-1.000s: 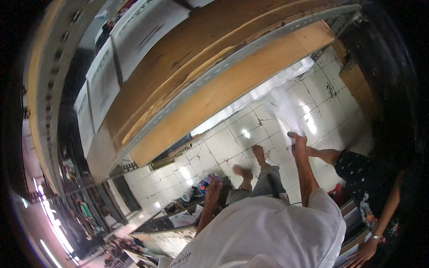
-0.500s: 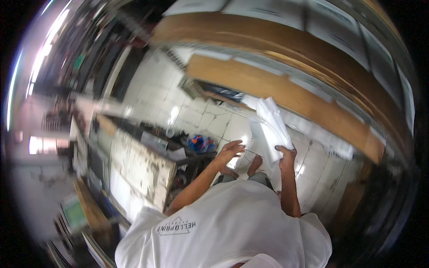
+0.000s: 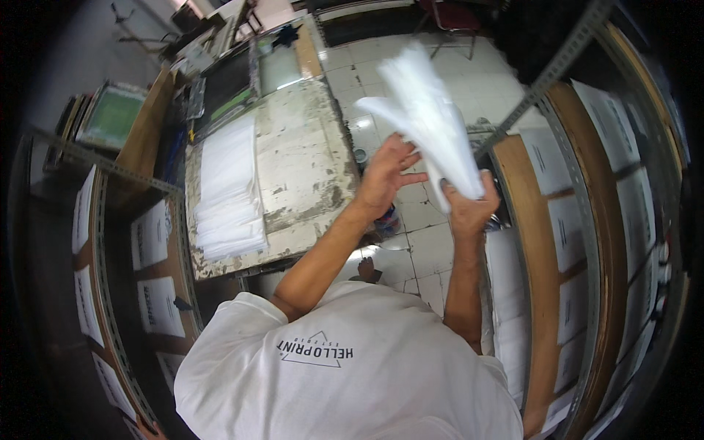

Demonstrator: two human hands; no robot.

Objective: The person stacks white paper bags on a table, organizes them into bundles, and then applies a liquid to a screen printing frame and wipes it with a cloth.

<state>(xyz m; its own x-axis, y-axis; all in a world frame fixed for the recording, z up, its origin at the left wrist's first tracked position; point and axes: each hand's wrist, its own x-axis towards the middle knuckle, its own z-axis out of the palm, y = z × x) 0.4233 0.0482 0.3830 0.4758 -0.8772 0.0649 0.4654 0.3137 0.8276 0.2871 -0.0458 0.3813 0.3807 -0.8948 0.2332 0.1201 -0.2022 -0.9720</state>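
A bundle of thin, white, partly see-through sheets (image 3: 433,110) is gripped at its near end by my right hand (image 3: 471,205). The thumb lies across it, and the far end fans out, blurred by motion. I cannot make out whether the sheets are paper or plastic. Just left of the bundle is my left hand (image 3: 386,176), its fingers spread and nothing held in them. Whether its fingertips touch the sheets is hard to tell. A long row of similar white layers (image 3: 229,198) lies on a worn, paint-stained table (image 3: 304,161) to the left.
Metal-framed shelves hold white-labelled brown boxes (image 3: 568,235) at the right and more boxes (image 3: 158,304) at the left. Framed screens (image 3: 114,114) lean behind a wooden board at the far left. A red chair (image 3: 456,18) stands at the back on the tiled floor (image 3: 433,253).
My view has swung left, bringing the table and its white layers into full sight. My right hand keeps hold of the bundle, now fanned wider; my left hand is closer to it.
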